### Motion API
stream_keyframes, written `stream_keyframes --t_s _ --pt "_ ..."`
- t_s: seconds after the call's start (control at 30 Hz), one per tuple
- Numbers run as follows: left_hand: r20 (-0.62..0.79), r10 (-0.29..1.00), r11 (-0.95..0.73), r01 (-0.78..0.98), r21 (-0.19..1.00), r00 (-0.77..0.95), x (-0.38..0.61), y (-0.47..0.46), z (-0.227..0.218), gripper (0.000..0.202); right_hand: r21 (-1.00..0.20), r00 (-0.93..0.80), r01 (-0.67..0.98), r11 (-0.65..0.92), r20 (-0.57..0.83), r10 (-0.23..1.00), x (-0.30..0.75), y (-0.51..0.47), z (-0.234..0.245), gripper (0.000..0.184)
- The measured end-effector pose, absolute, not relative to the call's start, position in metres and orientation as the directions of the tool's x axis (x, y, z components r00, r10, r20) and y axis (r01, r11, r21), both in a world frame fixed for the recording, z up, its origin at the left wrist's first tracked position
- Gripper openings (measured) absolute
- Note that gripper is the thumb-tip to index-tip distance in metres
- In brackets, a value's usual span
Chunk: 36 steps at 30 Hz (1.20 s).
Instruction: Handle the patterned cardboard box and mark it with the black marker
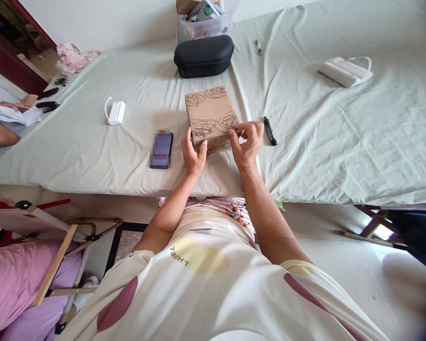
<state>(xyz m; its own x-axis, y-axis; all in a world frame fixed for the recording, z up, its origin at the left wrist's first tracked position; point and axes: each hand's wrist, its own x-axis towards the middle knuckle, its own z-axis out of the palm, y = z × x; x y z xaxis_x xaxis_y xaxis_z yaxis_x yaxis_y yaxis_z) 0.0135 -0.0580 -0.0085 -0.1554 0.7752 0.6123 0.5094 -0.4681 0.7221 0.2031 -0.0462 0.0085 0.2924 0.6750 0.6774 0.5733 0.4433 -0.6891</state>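
A brown cardboard box (211, 111) with black scribbled swirls on its top and near side rests on the cloth-covered table in front of me. My left hand (194, 154) grips its near left corner, thumb on the near face and fingers along the left side. At the near right corner, my right hand (247, 142) is closed with thumb and forefinger pinching the box's edge. Just right of that hand lies a black marker (270, 131). A phone (161, 150) lies to the left of my left hand, its screen lit.
Behind the box stand a black zip case (203, 56) and a clear plastic bin (206, 27) of odds and ends. White strapped objects (116, 112) lie left and far right (346, 72). A small pen (258, 47) lies farther back. Another person's arm (2, 132) is at the left edge.
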Motion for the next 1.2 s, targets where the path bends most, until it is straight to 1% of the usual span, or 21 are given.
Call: stream_keyframes --t_s 0.1,0.2,0.3,0.43,0.53,0.67,0.8,0.9,1.0,1.13,1.2 --pt "0.645 0.753 -0.505 0.513 0.694 -0.132 0.016 -0.059 -0.009 0.083 -0.650 0.285 0.662 0.373 0.679 0.677 0.195 -0.054 0.016 0.034" --pt "0.663 0.741 -0.529 0.514 0.675 -0.109 0.017 -0.060 -0.008 0.075 -0.639 0.226 0.702 0.313 0.617 0.753 0.186 -0.063 0.024 0.032" --pt "0.661 0.744 -0.528 0.521 0.671 -0.099 0.017 -0.061 -0.008 0.066 -0.618 0.140 0.728 0.297 0.558 0.818 0.178 -0.069 0.029 0.029" --pt "0.659 0.748 -0.529 0.533 0.660 -0.074 0.017 -0.060 -0.008 0.054 -0.598 0.131 0.751 0.281 0.551 0.824 0.174 -0.068 0.029 0.029" --pt "0.642 0.765 -0.523 0.529 0.668 -0.055 0.015 -0.059 -0.007 0.052 -0.631 0.186 0.724 0.279 0.568 0.802 0.181 -0.064 0.024 0.035" --pt "0.618 0.786 -0.519 0.507 0.688 -0.034 0.014 -0.058 -0.006 0.054 -0.709 0.270 0.633 0.310 0.578 0.770 0.192 -0.055 0.015 0.042" --pt "0.615 0.786 -0.506 0.515 0.692 -0.054 0.015 -0.058 -0.005 0.056 -0.722 0.335 0.614 0.319 0.604 0.723 0.196 -0.048 0.007 0.052" --pt "0.600 0.798 -0.490 0.517 0.702 -0.059 0.016 -0.059 -0.005 0.056 -0.754 0.364 0.574 0.321 0.586 0.724 0.195 -0.046 0.005 0.058" --pt "0.601 0.796 -0.489 0.509 0.708 -0.071 0.015 -0.058 -0.006 0.056 -0.778 0.370 0.532 0.334 0.569 0.735 0.194 -0.047 0.008 0.059" --pt "0.627 0.768 -0.500 0.491 0.713 -0.128 0.013 -0.056 -0.010 0.054 -0.764 0.347 0.541 0.350 0.583 0.735 0.192 -0.050 0.014 0.058" --pt "0.628 0.763 -0.496 0.484 0.721 -0.154 0.011 -0.055 -0.011 0.052 -0.774 0.353 0.514 0.370 0.583 0.732 0.191 -0.053 0.017 0.056"
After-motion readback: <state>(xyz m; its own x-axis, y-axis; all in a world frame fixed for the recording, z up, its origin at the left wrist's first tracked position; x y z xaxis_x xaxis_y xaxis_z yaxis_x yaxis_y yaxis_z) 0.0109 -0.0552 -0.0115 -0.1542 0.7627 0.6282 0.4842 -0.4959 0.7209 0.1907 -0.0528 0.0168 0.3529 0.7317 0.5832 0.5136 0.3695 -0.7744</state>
